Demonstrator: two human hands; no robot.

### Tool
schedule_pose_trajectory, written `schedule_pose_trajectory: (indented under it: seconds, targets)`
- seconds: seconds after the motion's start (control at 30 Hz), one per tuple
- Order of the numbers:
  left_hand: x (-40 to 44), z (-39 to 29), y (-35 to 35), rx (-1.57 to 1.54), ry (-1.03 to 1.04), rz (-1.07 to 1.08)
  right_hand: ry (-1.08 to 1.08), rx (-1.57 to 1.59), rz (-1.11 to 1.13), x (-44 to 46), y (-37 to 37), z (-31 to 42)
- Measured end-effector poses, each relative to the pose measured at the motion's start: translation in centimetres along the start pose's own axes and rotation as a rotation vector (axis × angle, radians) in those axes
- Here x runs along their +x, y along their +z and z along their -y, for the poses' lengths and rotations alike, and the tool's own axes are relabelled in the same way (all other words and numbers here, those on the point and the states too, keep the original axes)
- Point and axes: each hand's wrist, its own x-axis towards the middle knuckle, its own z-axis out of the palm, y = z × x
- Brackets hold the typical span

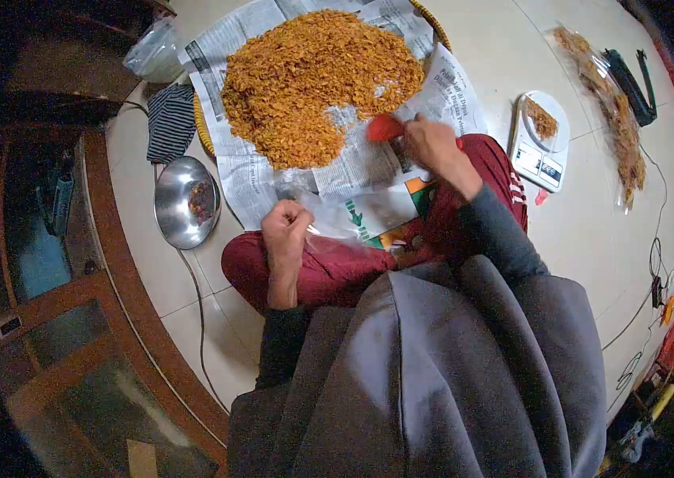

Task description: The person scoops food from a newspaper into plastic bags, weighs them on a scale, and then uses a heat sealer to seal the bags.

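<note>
My right hand (pixel 436 150) is closed around the handle of a red plastic scoop (pixel 385 127), held just past the near edge of a big pile of orange-brown crispy flakes (pixel 305 80). The pile lies on newspaper (pixel 241 191) spread over a round woven tray, whose yellow rim (pixel 203 127) shows at the side. Above my knee, my left hand (pixel 282 231) pinches a clear plastic bag (pixel 341 245), which spreads across my lap. How much is in the bag cannot be made out. A white packet with green print (pixel 377 213) lies in front of me.
At right stands a white digital scale (pixel 540 159) with a small packet of flakes (pixel 541 119) on it. Beyond it are filled clear bags (pixel 612 103) and a black sealer-like tool (pixel 633 88). A steel bowl (pixel 173 203), striped cloth (pixel 169 123) and cable (pixel 200 319) lie left.
</note>
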Motion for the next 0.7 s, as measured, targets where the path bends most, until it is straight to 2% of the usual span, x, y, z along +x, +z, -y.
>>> schedule_pose_trajectory:
  seconds: [0.1, 0.2, 0.3, 0.37, 0.4, 0.53, 0.6, 0.7]
  targets:
    - [0.3, -4.1, 0.6, -0.157, 0.000, 0.089, 0.000, 0.006, -0.072, 4.7, 3.9, -2.2]
    - [1.6, -6.9, 0.7, -0.019, -0.042, 0.086, 0.066, 0.054, -0.110, 9.0, 8.0, -2.3]
    - [3.7, -6.2, 0.4, 0.483, 0.248, -0.015, 0.214, 0.169, -0.105, 10.6, 8.4, -1.6]
    - [3.7, -7.5, 0.4, 0.674, 0.286, -0.070, 0.267, 0.149, -0.070, 10.8, 8.7, -2.5]
    - [3.7, -8.0, 0.3, 0.768, 0.303, -0.098, 0.225, 0.220, -0.101, 10.4, 8.8, -3.1]
    - [4.8, -8.2, 0.3, 0.836, 0.279, -0.170, 0.098, 0.393, -0.157, 8.8, 7.6, -6.1]
    - [6.0, -7.1, 0.3, 0.792, 0.322, -0.208, 0.022, 0.494, -0.212, 7.8, 3.8, -4.7]
    - [8.2, -6.3, 0.8, 0.722, 0.298, -0.185, 0.107, 0.471, -0.033, 8.9, 2.7, -5.2]
